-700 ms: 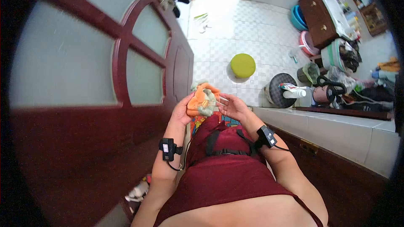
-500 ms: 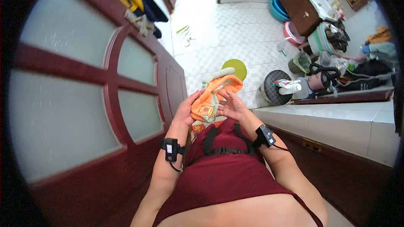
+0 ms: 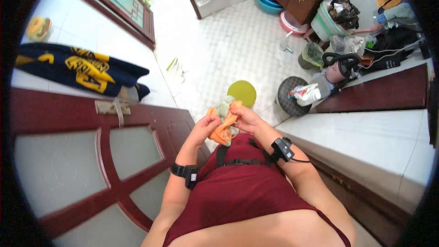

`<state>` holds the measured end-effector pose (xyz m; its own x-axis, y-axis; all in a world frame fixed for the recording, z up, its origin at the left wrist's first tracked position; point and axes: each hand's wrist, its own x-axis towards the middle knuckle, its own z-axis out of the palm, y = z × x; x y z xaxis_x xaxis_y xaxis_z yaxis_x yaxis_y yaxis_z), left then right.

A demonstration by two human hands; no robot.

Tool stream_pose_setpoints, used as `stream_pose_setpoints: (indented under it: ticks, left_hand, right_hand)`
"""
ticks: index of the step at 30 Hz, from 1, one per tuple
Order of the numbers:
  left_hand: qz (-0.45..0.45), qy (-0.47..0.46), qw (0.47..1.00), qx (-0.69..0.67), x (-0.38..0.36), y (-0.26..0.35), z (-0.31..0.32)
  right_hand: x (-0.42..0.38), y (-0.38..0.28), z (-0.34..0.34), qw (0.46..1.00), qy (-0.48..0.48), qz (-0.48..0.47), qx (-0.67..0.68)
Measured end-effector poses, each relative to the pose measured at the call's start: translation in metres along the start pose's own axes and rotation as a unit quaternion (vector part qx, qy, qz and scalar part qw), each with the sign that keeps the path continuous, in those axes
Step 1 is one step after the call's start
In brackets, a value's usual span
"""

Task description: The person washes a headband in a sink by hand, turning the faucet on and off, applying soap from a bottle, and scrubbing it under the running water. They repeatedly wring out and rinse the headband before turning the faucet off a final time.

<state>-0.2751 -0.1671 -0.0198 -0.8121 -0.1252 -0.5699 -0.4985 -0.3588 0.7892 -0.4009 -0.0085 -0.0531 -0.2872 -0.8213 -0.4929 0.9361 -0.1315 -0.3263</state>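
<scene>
An orange cloth item point(image 3: 221, 133) with grey-green fuzzy parts hangs bunched up in front of my maroon top. Its exact kind cannot be made out. My left hand point(image 3: 205, 129) pinches its left side with the fingers curled in. On the other side, my right hand point(image 3: 247, 118) grips the upper right part, thumb and fingers closed on the fabric. The grey-green part point(image 3: 224, 107) sticks up between the two hands, and the orange part droops below them.
A maroon door point(image 3: 105, 132) with frosted panes stands at my left, a dark blue towel point(image 3: 87, 68) above it. Ahead lies a green round mat point(image 3: 242, 94). A round stool point(image 3: 292, 100) with a white bottle point(image 3: 313, 96), a bin point(image 3: 311, 56) and a vacuum cleaner point(image 3: 336, 72) stand right.
My right hand has gone from spread fingers to gripping the cloth. The item is now bunched and twisted between both hands. My view has turned left, showing more of the towel and doorway.
</scene>
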Motion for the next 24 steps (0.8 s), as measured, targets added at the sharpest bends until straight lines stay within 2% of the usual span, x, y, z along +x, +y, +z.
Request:
stream_pose_setpoints:
  ticks: [1, 4, 7, 10, 11, 14, 15, 18, 19, 22, 24]
  left_hand:
    - [0.000, 0.009, 1.000, -0.003, 0.014, 0.010, -0.001]
    - [-0.014, 0.017, 1.000, 0.012, 0.053, 0.046, -0.010]
    - [-0.006, 0.023, 0.999, 0.029, 0.095, 0.091, -0.015]
    - [0.051, 0.026, 0.994, 0.089, 0.142, 0.122, -0.022]
    - [0.034, 0.011, 0.994, 0.103, 0.157, 0.132, -0.027]
    - [0.078, -0.022, 0.982, 0.170, 0.207, 0.165, -0.032]
    - [0.091, -0.046, 0.966, 0.237, 0.227, 0.177, -0.038]
    - [0.129, -0.187, 0.950, 0.213, 0.293, 0.221, -0.054]
    - [0.104, -0.223, 0.952, 0.182, 0.310, 0.237, -0.058]
    - [0.064, -0.266, 0.945, 0.179, 0.356, 0.291, -0.075]
    - [0.068, -0.271, 0.922, 0.268, 0.376, 0.337, -0.090]
  right_hand:
    - [0.002, -0.018, 0.005, 0.999, 0.034, 0.008, -0.016]
    - [0.041, -0.056, -0.005, 0.999, 0.009, 0.042, -0.018]
    - [0.073, -0.099, -0.008, 0.999, 0.023, 0.021, 0.028]
    - [0.094, -0.140, 0.003, 0.995, -0.013, -0.051, 0.087]
    - [0.100, -0.155, 0.005, 0.990, -0.034, -0.082, 0.105]
    - [0.126, -0.197, 0.018, 0.975, -0.101, -0.157, 0.120]
    - [0.135, -0.209, 0.025, 0.974, -0.094, -0.170, 0.118]
    - [0.170, -0.245, 0.046, 0.971, -0.065, -0.207, 0.097]
    - [0.183, -0.256, 0.053, 0.971, -0.052, -0.218, 0.083]
    - [0.223, -0.289, 0.080, 0.968, 0.024, -0.239, 0.066]
    - [0.253, -0.314, 0.092, 0.962, 0.085, -0.259, 0.025]
